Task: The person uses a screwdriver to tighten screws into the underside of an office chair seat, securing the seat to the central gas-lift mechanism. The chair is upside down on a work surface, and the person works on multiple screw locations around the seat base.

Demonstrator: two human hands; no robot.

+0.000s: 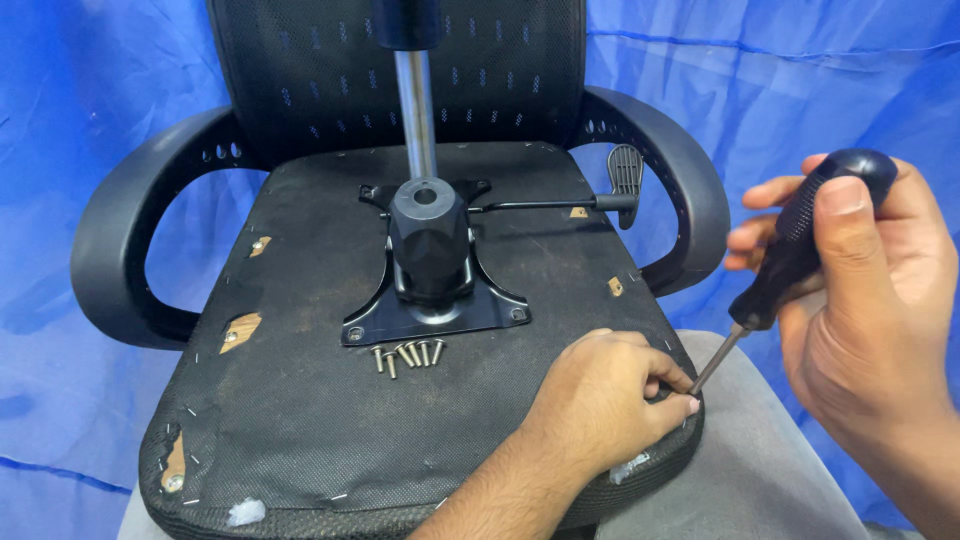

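An office chair lies upturned, the black fabric underside of its seat (300, 400) facing me. My right hand (870, 300) grips a black-handled screwdriver (800, 245), its metal tip angled down to the seat's near right edge. My left hand (610, 395) rests on that edge, fingers pinched around something small at the screwdriver tip; what it pinches is hidden. A black metal mounting plate (440, 315) with a tilt housing (430, 240) sits at the seat's middle. Several loose screws (408, 354) lie just in front of the plate.
A chrome gas cylinder (417, 115) rises beyond the housing. A lever with a black paddle (625, 175) sticks out to the right. Two curved black armrests (120, 250) flank the seat, and the mesh backrest (300, 70) stands behind. Blue tarpaulin (800, 70) covers the background.
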